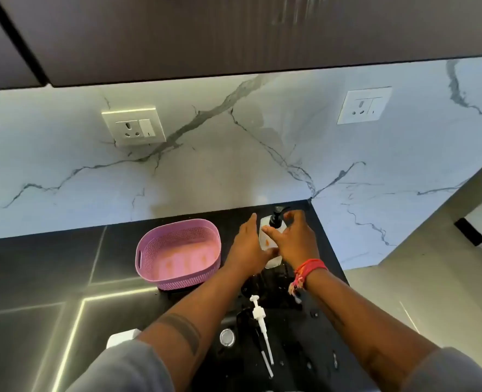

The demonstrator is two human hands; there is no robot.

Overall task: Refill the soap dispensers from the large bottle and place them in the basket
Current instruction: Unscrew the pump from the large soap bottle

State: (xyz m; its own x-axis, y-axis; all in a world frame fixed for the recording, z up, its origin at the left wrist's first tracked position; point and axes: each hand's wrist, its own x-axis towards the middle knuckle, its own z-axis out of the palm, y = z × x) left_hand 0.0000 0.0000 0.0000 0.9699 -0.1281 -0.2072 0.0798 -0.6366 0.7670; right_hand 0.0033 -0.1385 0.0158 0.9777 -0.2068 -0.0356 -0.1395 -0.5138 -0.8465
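Observation:
A clear soap dispenser [265,236] with a black pump head [277,217] stands at the back of the black counter, near the marble wall. My left hand [246,248] holds its left side, fingers stretched up along the body and thumb across the front. My right hand [295,239] comes from the right with its fingers curled round the pump head and its thumb on the bottle's front. The pink woven basket [149,251] sits just left of my hands, with pale shapes bearing orange marks inside, too blurred to identify. No large bottle is plainly visible.
A loose white pump with its long tube [261,321] lies on the wet black counter [313,335] near me. A round metal fitting [227,336] sits beside it. A white object [120,336] peeks out under my left arm. Two wall sockets [135,127] are on the marble backsplash.

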